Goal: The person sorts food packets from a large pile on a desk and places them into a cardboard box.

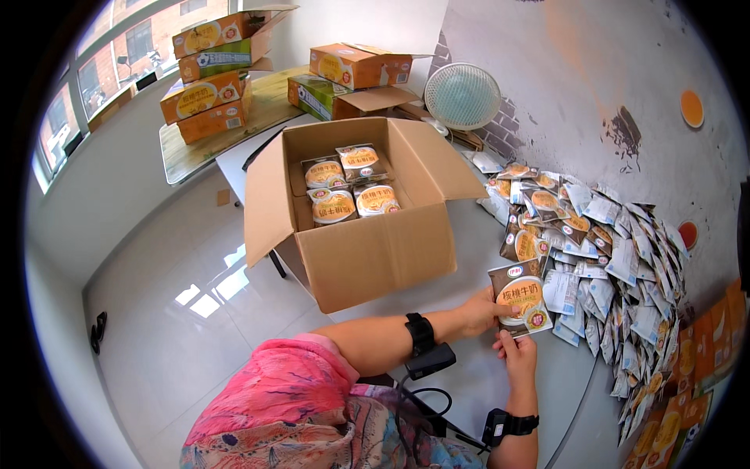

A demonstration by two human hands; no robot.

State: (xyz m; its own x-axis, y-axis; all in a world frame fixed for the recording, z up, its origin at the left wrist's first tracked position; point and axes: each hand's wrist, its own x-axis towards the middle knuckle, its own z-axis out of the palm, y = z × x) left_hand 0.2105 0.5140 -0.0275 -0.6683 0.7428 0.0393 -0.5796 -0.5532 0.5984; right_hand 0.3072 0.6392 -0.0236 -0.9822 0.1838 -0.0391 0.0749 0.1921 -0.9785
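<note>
My left hand [481, 310] and my right hand [517, 353] both grip a flat brown and orange pouch [521, 295] just above the table, the left at its left edge, the right at its lower corner. An open cardboard box [367, 250] stands to the left of the pouch, holding several of the same pouches [346, 187] laid flat. A heap of loose pouches [605, 258], many white side up, lies to the right against the wall.
The white table [476, 383] ends at a curved edge by my right arm. A small white fan [462, 95] stands behind the box. Stacked orange and green cartons [211, 74] sit on a wooden table at the back. Orange cartons [687, 391] lie at the lower right.
</note>
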